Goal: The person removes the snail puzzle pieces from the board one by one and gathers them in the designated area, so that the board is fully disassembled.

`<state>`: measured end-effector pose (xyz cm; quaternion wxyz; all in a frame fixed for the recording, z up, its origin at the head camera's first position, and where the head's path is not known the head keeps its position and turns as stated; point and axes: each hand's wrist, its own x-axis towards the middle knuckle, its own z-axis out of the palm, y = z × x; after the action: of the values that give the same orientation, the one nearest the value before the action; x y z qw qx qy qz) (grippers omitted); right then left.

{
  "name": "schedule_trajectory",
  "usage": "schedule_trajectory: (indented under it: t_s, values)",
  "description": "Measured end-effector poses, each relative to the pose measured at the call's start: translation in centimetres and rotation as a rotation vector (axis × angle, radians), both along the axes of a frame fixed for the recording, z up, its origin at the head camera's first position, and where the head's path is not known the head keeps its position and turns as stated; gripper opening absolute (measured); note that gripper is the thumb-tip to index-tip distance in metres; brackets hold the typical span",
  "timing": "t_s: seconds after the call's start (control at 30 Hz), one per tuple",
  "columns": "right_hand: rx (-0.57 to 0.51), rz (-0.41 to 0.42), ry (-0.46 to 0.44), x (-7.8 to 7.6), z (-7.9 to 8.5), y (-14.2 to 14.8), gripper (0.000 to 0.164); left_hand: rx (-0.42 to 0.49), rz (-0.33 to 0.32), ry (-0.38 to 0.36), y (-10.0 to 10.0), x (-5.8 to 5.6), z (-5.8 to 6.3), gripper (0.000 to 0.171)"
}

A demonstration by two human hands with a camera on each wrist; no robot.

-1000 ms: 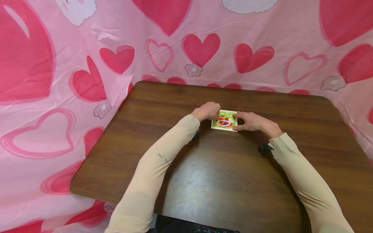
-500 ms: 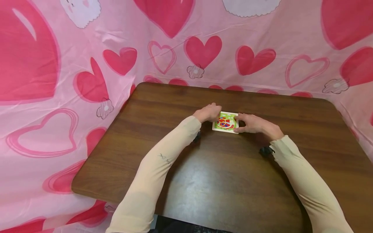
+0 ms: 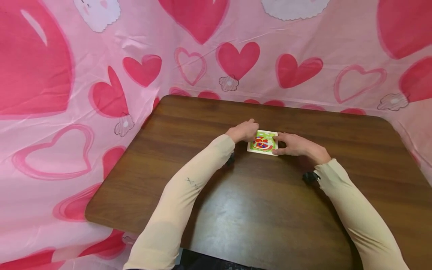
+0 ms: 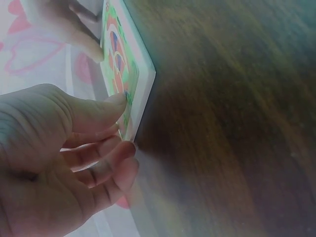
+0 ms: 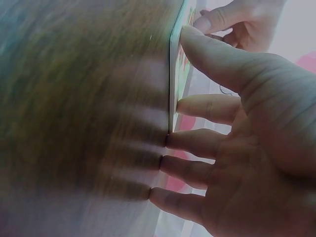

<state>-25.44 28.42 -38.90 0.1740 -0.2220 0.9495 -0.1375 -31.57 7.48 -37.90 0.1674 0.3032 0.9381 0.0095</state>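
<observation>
A small square puzzle board (image 3: 263, 143) lies flat on the brown table, its picture a red, yellow and blue spiral on green inside a pale border. At its left edge, my left hand (image 3: 243, 131) pinches it: the left wrist view has the thumb (image 4: 101, 112) on the printed face and curled fingers by the corner. From the right side, my right hand (image 3: 294, 145) touches the board with thumb (image 5: 212, 52) and forefinger on its face. The other right fingers are spread, tips against the tabletop (image 5: 98, 148). Both hands cover parts of the board's edges.
The wooden table (image 3: 249, 210) has rounded corners and reaches back to a pink cloth (image 3: 303, 33) printed with red hearts. More of this cloth hangs along the left side. Dark wrist straps (image 3: 309, 177) show below the cuffs.
The head view has shifted slightly, so everything sits a little farther right and lower. Both hands keep the same hold on the puzzle board, which stays in place.
</observation>
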Motion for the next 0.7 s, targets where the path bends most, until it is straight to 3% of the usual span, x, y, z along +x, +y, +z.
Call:
schedule_trajectory:
  t_s: [0.23, 0.37, 0.7]
  values:
    - [0.009, -0.006, -0.012, -0.18, -0.03, 0.05, 0.076, -0.029, -0.033, 0.028, 0.19, 0.1, 0.37, 0.036]
    - [0.012, -0.016, -0.021, -0.28, -0.09, 0.24, 0.076, -0.028, -0.012, 0.011, 0.45, 0.12, 0.38, 0.042]
    - [0.004, -0.02, -0.032, -0.17, -0.13, 0.26, 0.076, 0.053, -0.012, 0.007, 0.22, 0.38, 0.14, 0.029]
